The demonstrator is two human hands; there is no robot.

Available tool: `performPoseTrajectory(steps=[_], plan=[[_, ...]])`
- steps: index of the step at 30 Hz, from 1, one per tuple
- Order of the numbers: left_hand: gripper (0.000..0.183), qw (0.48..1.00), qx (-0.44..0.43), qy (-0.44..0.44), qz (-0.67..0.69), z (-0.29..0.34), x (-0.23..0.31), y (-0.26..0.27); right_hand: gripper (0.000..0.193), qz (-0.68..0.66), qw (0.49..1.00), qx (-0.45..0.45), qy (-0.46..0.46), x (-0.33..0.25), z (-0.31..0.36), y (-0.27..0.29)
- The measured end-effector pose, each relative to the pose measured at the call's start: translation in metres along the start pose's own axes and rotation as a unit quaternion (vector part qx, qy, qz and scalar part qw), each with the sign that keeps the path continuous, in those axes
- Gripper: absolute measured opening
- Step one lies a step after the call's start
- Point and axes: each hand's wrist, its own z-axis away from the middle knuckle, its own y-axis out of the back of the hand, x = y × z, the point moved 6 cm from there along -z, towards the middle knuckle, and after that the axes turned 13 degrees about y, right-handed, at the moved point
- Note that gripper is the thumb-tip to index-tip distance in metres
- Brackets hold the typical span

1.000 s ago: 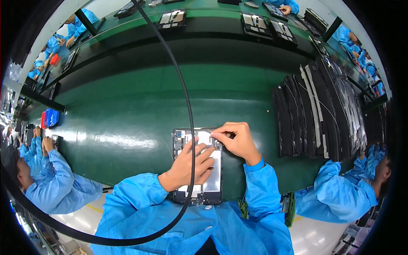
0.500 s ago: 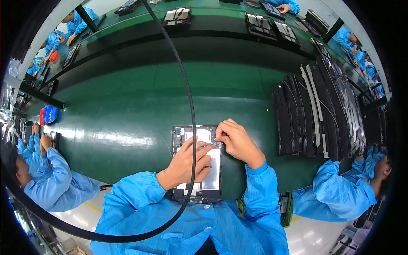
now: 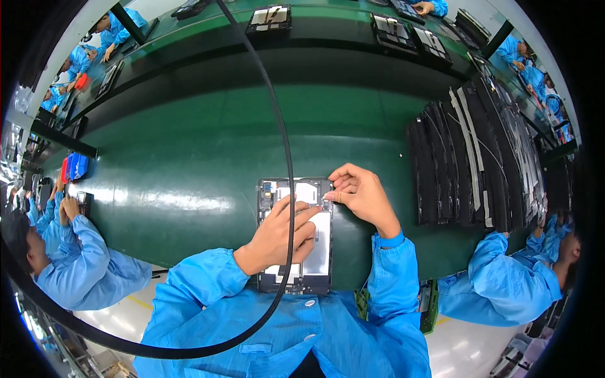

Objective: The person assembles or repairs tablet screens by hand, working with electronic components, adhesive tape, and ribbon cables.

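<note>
Loosely spread, the left hand (image 3: pixel 272 236) overlies a device shell (image 3: pixel 318 286) holding silvery panels (image 3: pixel 322 244); the right hand (image 3: pixel 367 200) curls narrowly, hold unclear.

My sleeves (image 3: pixel 396 277) are bright blue, my table (image 3: pixel 183 145) green, the tablet (image 3: pixel 322 246) black and silver, the cable (image 3: pixel 284 138) black, the stack (image 3: pixel 444 170) black with pale stripes

A row of dark panels (image 3: pixel 441 170) stands packed together at the right of the green surface (image 3: pixel 170 151). At the far left, a blue bin (image 3: pixel 77 166) sits just beside a red one (image 3: pixel 64 170). A black cable (image 3: pixel 272 91) loops across the view. Opened devices (image 3: pixel 269 19) lie on the raised shelf (image 3: pixel 334 17) beyond. A person in blue (image 3: pixel 82 264) sits at the left, another (image 3: pixel 504 277) at the right.
</note>
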Motion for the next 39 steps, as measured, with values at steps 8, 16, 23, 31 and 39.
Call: performPoseTrajectory(steps=[8,16,23,31,39], plan=[[0.014,1.000,0.004,-0.001,0.011,0.001,-0.001,-0.001,0.020,-0.071,0.997,0.009,-0.016,0.022,0.002,-0.001],[0.014,1.000,-0.001,-0.003,0.004,0.003,-0.003,0.000,0.012,0.044,0.991,-0.097,0.080,-0.006,0.000,-0.003],[0.011,1.000,-0.008,-0.021,0.018,0.002,-0.003,0.000,0.009,0.166,0.972,-0.066,0.152,-0.024,0.004,-0.008],[0.015,0.999,-0.005,-0.048,-0.024,0.000,-0.002,0.002,0.014,0.198,0.954,-0.013,0.227,-0.036,-0.002,-0.024],[0.014,0.992,-0.018,-0.114,-0.046,-0.014,-0.011,0.003,0.016,0.222,0.946,-0.002,0.236,-0.043,-0.002,-0.030]])
